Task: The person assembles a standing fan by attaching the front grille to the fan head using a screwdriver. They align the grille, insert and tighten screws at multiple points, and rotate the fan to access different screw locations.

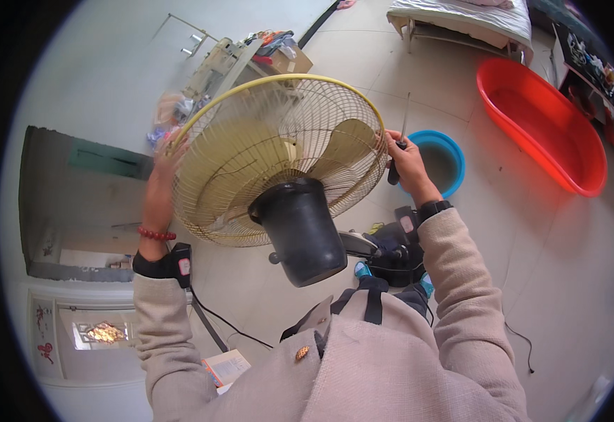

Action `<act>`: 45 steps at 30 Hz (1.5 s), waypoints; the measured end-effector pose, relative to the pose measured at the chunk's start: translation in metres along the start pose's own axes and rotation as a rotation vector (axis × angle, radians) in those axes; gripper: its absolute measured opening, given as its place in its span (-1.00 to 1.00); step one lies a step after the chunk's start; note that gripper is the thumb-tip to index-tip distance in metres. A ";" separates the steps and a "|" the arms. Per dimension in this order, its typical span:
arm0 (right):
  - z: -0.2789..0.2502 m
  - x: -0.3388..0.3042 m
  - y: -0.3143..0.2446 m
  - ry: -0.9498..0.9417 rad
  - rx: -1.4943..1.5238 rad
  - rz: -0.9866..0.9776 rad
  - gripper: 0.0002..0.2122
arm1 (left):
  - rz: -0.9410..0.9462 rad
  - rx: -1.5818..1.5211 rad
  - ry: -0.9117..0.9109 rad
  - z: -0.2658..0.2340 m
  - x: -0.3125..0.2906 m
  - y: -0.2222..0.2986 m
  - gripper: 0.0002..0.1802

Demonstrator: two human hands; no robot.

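Note:
In front of me is an electric fan (279, 155) with a yellow-rimmed round wire cage, pale yellowish blades and a black motor housing (303, 232) turned toward me. My left hand (170, 158) grips the left edge of the cage; its fingers are partly hidden by blur and the wire. My right hand (406, 163) is at the right edge of the cage, closed round the black handle of a screwdriver (395, 165), whose thin shaft points up and away. Whether the right fingers also press on the rim I cannot tell. The fan's stand (363, 245) runs down behind the motor.
A blue bucket (454, 151) stands just beyond my right hand, and a long red tub (546, 133) lies farther right. At the back left is a sewing machine (215, 63) near a cardboard box (289, 62). A bed (461, 21) stands far off. A cord (521, 334) trails on the floor.

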State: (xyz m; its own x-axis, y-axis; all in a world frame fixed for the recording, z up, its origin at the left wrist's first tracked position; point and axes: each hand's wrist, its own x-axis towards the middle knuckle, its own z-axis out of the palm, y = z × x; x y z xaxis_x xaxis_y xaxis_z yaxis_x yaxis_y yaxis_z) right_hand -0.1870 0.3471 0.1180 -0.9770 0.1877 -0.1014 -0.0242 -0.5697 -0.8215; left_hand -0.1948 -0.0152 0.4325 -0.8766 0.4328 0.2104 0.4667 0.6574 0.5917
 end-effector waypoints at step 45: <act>0.077 -0.102 -0.175 -0.205 -0.971 -0.403 -0.76 | 0.313 0.688 0.398 0.047 -0.041 0.022 0.47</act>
State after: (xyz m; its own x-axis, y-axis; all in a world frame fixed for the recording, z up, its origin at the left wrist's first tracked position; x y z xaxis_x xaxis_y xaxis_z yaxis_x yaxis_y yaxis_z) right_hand -0.0992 0.3664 0.3154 -0.9539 0.0308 0.2986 -0.2617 0.4016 -0.8776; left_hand -0.1429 0.0103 0.4002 -0.6109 0.4929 0.6196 0.5489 0.8276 -0.1171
